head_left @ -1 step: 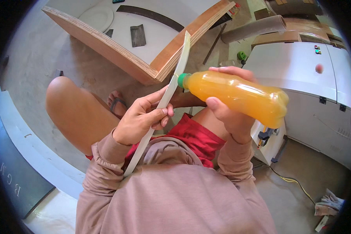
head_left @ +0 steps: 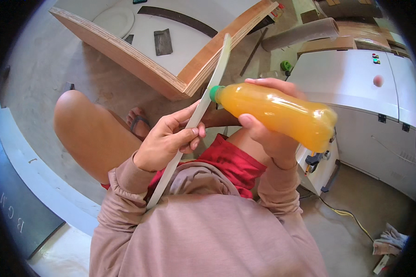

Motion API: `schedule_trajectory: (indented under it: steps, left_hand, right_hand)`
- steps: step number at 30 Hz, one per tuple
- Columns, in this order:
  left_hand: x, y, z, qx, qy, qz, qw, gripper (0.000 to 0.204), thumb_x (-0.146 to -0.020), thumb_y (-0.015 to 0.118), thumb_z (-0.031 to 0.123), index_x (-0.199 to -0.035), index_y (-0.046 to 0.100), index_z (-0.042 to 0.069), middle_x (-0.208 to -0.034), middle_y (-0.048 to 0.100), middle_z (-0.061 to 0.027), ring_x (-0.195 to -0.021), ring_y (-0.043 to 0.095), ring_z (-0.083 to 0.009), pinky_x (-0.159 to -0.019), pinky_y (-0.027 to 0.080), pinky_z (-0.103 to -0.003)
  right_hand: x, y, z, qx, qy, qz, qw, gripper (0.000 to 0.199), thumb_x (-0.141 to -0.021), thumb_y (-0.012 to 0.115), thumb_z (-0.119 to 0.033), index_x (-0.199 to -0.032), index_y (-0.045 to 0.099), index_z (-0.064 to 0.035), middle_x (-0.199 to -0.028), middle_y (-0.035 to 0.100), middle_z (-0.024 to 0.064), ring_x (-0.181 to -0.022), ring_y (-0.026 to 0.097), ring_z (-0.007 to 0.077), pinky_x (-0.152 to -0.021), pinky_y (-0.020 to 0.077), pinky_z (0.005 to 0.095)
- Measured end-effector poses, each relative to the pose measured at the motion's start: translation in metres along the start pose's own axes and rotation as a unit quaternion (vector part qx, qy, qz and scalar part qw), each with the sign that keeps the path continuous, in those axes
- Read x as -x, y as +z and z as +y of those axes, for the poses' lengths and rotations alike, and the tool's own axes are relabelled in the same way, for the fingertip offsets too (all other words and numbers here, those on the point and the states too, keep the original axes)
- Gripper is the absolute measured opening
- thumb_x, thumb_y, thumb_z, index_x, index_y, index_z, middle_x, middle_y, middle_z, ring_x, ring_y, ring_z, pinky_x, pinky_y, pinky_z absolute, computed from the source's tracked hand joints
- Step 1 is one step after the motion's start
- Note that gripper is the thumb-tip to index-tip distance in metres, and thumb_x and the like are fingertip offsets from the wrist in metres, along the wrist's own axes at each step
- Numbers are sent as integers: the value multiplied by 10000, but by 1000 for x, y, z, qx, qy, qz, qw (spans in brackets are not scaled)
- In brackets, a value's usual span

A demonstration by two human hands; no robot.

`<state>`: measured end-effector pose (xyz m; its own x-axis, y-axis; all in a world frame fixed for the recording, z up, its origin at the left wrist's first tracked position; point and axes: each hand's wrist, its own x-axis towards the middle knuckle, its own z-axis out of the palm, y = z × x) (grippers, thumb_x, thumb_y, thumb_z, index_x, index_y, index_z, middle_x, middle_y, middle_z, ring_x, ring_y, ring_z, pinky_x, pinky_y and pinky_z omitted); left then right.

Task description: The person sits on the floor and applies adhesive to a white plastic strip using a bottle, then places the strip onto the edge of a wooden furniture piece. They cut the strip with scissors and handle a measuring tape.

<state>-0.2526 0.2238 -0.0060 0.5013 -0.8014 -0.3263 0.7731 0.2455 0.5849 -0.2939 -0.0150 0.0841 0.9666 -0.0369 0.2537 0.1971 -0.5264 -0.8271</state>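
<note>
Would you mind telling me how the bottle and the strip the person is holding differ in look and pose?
The bottle is rounded, see-through plastic filled with orange liquid and has a green cap; the strip is flat, thin, opaque and pale. The bottle lies tilted nearly sideways in the right hand, while the strip runs steeply up from the chest, pinched by the left hand. The bottle's cap end meets the strip's edge.

A woodworking workshop: plywood panel [head_left: 171, 78], white machine [head_left: 365, 92], concrete floor [head_left: 46, 69].

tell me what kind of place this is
Most likely a woodworking shop: a thick plywood panel lies on the concrete floor, a white machine cabinet stands on the right, and offcuts lie behind it.
</note>
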Motion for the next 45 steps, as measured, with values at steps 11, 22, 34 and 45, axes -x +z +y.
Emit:
schedule_trajectory:
  steps: [11, 22, 34, 45]
  left_hand:
    - [-6, -6, 4, -19, 2, -23, 1000, 669, -1059, 548, -13, -1689, 370, 124, -1002, 605, 21, -705, 453, -53, -596, 364, -209]
    - [-3, -11, -9, 31, -20, 33, 999, 598, -1118, 562, 147, -1682, 366, 118, -974, 635, -40, -639, 515, -65, -554, 396, -187]
    - [8, -19, -5, 34, -32, 46, 998, 594, -1128, 565, 181, -1685, 365, 132, -941, 642, -18, -639, 534, -58, -556, 392, -190]
    - [12, -27, -10, -4, -13, 35, 999, 597, -1142, 543, 182, -1699, 333, 135, -971, 641, -2, -669, 540, -50, -558, 386, -196]
  right_hand:
    - [-13, -3, 3, 50, -11, 0, 999, 532, -815, 899, -93, -1273, 650, 16, -1198, 744, 155, -1052, 741, 204, -921, 605, 327]
    - [-28, 13, 19, -5, -48, -80, 996, 499, -819, 912, -80, -1261, 689, -14, -1186, 743, 68, -1041, 733, 146, -906, 590, 295]
    - [-50, 24, 30, 74, -142, -134, 978, 477, -852, 874, -47, -1283, 675, -9, -1200, 723, 72, -1033, 731, 151, -893, 589, 290]
    - [-58, 26, 19, 107, -91, -131, 981, 437, -851, 874, -67, -1247, 695, -19, -1199, 727, 76, -1053, 729, 164, -933, 584, 309]
